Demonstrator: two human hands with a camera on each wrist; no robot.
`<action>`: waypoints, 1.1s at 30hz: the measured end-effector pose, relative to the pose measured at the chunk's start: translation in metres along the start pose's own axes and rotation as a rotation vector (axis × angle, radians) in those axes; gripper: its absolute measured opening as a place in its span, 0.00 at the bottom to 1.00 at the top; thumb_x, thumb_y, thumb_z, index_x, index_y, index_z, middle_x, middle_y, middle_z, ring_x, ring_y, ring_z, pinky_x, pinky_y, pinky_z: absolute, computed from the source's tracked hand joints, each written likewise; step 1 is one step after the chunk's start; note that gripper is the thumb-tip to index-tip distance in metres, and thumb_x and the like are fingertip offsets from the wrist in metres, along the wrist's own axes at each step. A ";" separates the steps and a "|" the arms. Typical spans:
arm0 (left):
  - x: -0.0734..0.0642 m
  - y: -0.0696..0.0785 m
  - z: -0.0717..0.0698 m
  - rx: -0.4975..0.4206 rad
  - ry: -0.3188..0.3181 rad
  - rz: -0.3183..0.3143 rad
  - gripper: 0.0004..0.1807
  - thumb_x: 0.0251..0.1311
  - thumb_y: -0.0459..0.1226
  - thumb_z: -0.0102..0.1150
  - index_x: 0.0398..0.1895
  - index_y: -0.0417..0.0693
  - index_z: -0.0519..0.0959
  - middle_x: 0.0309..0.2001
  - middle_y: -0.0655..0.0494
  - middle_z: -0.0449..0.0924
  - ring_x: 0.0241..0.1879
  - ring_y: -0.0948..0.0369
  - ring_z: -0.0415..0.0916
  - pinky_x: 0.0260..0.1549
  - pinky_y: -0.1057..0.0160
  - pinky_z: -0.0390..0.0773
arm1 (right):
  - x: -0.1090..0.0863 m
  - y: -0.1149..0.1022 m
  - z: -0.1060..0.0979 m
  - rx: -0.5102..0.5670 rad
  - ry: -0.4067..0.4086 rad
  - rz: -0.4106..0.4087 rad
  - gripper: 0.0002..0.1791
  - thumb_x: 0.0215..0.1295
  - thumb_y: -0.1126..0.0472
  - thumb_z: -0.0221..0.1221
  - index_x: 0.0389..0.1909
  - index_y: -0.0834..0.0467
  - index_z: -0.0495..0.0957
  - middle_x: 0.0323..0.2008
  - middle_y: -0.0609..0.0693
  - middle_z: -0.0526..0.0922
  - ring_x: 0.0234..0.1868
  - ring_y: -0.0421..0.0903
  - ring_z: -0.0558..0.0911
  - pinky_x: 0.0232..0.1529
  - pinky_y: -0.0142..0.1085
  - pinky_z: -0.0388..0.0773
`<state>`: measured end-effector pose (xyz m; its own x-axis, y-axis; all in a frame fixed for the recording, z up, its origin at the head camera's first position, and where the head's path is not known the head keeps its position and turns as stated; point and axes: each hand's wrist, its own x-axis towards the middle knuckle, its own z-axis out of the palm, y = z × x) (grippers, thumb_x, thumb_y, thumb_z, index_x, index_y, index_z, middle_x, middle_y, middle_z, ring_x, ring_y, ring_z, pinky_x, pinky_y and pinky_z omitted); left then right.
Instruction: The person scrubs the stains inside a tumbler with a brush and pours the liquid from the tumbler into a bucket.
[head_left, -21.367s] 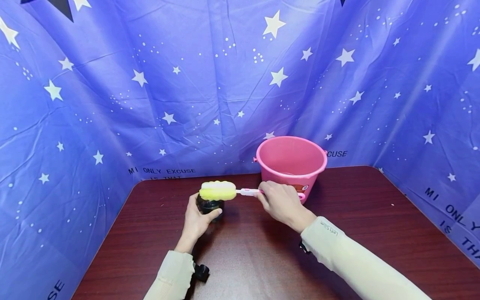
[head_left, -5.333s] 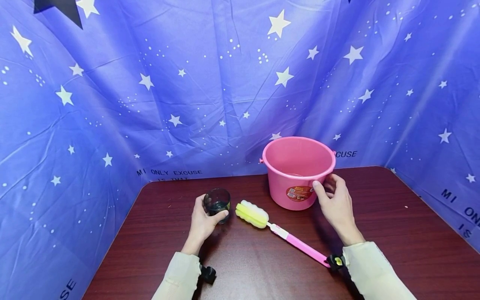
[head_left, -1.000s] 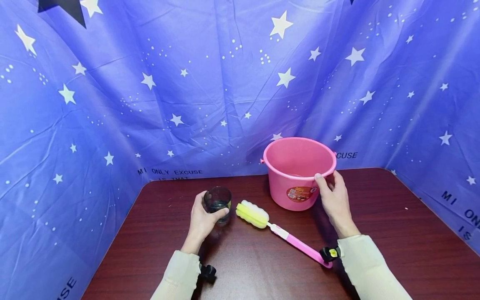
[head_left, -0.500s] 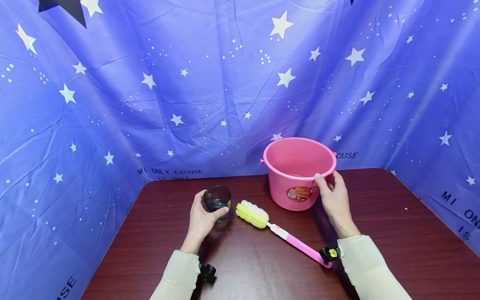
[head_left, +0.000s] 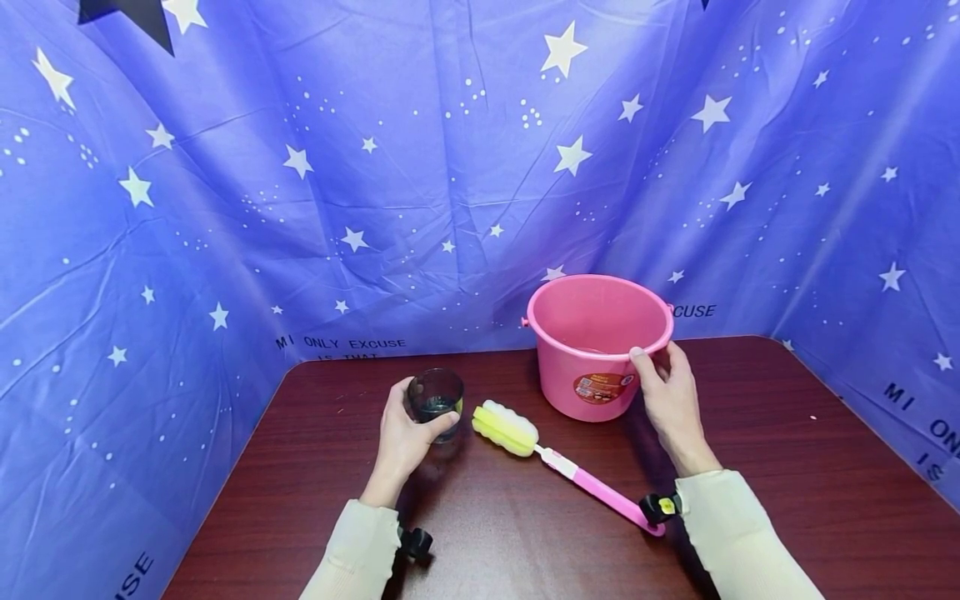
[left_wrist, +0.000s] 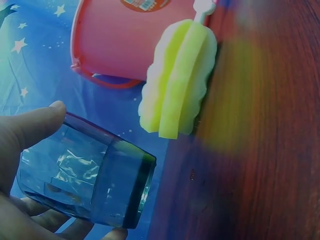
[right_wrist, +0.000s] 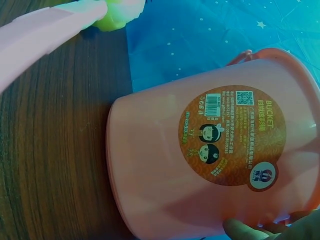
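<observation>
My left hand [head_left: 406, 437] grips a dark, see-through glass [head_left: 438, 393], thumb on the near side and fingers round the far side. Some clear liquid shows inside it; the left wrist view has the glass [left_wrist: 95, 170] side-on. At the right, a pink plastic bucket [head_left: 558, 367] stands upright, and my right hand [head_left: 670, 408] holds its rim, thumb on the front. In the right wrist view only the fingertips [right_wrist: 245, 231] show under the bucket's side. Between the hands lies a sponge bottle brush [head_left: 506, 429], yellow and white, its pink handle pointing towards my right wrist.
The dark red wooden table [head_left: 510, 533] runs back to a blue star-printed curtain [head_left: 420, 167], which closes in the back and both sides. The bucket stands near the table's far edge. A round label [right_wrist: 232, 135] is on the bucket's front.
The brush was in my right hand over the glass long ago; now it lies on the table and that hand holds the bucket. In the last second the glass has risen very slightly.
</observation>
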<state>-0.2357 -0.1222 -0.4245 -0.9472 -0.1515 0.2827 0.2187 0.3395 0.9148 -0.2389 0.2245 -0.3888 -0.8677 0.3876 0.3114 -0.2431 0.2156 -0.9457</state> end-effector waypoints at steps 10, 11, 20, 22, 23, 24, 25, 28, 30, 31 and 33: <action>-0.001 0.008 -0.002 -0.005 -0.002 0.016 0.43 0.37 0.39 0.79 0.60 0.44 0.67 0.54 0.46 0.74 0.53 0.52 0.72 0.52 0.50 0.72 | 0.001 0.001 -0.001 0.010 0.003 0.011 0.32 0.68 0.53 0.55 0.68 0.63 0.60 0.62 0.60 0.67 0.60 0.53 0.69 0.63 0.44 0.65; -0.001 0.008 -0.002 -0.008 -0.004 0.016 0.43 0.38 0.39 0.79 0.60 0.44 0.67 0.54 0.46 0.74 0.53 0.52 0.72 0.52 0.51 0.72 | 0.001 0.000 -0.001 0.010 0.003 0.013 0.32 0.68 0.53 0.55 0.68 0.63 0.60 0.62 0.59 0.67 0.60 0.53 0.69 0.63 0.44 0.65; -0.002 0.010 -0.002 -0.002 -0.012 0.025 0.44 0.37 0.40 0.79 0.60 0.44 0.67 0.54 0.47 0.74 0.54 0.52 0.71 0.51 0.51 0.72 | -0.002 -0.005 0.000 0.008 -0.008 0.024 0.31 0.69 0.55 0.55 0.68 0.63 0.59 0.63 0.59 0.67 0.61 0.51 0.69 0.63 0.42 0.65; -0.003 0.012 -0.002 -0.004 -0.014 0.027 0.44 0.37 0.40 0.79 0.60 0.44 0.67 0.54 0.47 0.73 0.54 0.52 0.71 0.51 0.51 0.73 | -0.002 -0.005 0.000 0.007 -0.004 0.018 0.31 0.68 0.55 0.55 0.68 0.63 0.60 0.62 0.59 0.68 0.60 0.51 0.69 0.63 0.41 0.65; -0.003 0.013 -0.002 -0.002 -0.016 0.028 0.44 0.37 0.40 0.79 0.60 0.44 0.67 0.55 0.47 0.73 0.54 0.52 0.71 0.51 0.51 0.73 | -0.001 -0.002 0.000 0.005 0.001 0.011 0.31 0.68 0.54 0.55 0.68 0.62 0.60 0.62 0.59 0.68 0.60 0.51 0.70 0.62 0.40 0.66; -0.003 0.014 -0.002 0.001 -0.018 0.028 0.44 0.37 0.40 0.79 0.60 0.44 0.67 0.54 0.47 0.74 0.54 0.52 0.71 0.51 0.51 0.73 | -0.001 -0.003 0.000 0.004 0.001 0.010 0.31 0.68 0.54 0.55 0.68 0.62 0.60 0.62 0.59 0.68 0.60 0.51 0.69 0.62 0.41 0.66; -0.004 0.015 -0.002 0.004 -0.019 0.027 0.44 0.37 0.40 0.79 0.60 0.44 0.67 0.54 0.47 0.74 0.54 0.52 0.71 0.50 0.51 0.73 | -0.001 -0.002 0.000 -0.001 0.003 0.009 0.31 0.68 0.54 0.55 0.68 0.63 0.60 0.62 0.59 0.68 0.60 0.51 0.69 0.62 0.40 0.66; -0.004 0.017 -0.001 0.008 -0.022 0.025 0.44 0.37 0.41 0.79 0.60 0.44 0.67 0.54 0.47 0.74 0.54 0.52 0.71 0.50 0.51 0.72 | 0.000 -0.002 0.000 -0.002 0.002 0.008 0.32 0.68 0.53 0.55 0.68 0.63 0.60 0.62 0.59 0.67 0.60 0.52 0.69 0.63 0.41 0.65; -0.005 0.017 -0.001 0.006 -0.024 0.022 0.44 0.37 0.41 0.79 0.60 0.44 0.67 0.54 0.46 0.74 0.54 0.52 0.71 0.50 0.51 0.72 | 0.001 -0.001 0.001 -0.003 0.001 0.008 0.32 0.68 0.53 0.55 0.68 0.63 0.60 0.63 0.59 0.67 0.61 0.52 0.69 0.63 0.42 0.65; -0.005 0.017 0.000 0.003 -0.024 0.021 0.44 0.37 0.41 0.79 0.60 0.44 0.67 0.54 0.46 0.74 0.54 0.52 0.71 0.50 0.51 0.72 | 0.000 -0.001 0.001 -0.005 0.001 0.009 0.32 0.68 0.53 0.55 0.68 0.63 0.60 0.63 0.59 0.67 0.61 0.51 0.69 0.63 0.42 0.65; -0.004 0.017 0.001 -0.002 -0.022 0.022 0.43 0.37 0.41 0.79 0.60 0.44 0.68 0.53 0.46 0.74 0.54 0.52 0.71 0.50 0.51 0.72 | 0.001 0.000 0.001 -0.001 0.003 0.012 0.32 0.68 0.52 0.55 0.68 0.63 0.60 0.62 0.59 0.67 0.60 0.51 0.69 0.62 0.41 0.66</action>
<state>-0.2280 -0.1148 -0.4105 -0.9469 -0.1238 0.2969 0.2405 0.3404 0.9090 -0.2398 0.2240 -0.3885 -0.8690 0.3929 0.3008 -0.2324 0.2125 -0.9491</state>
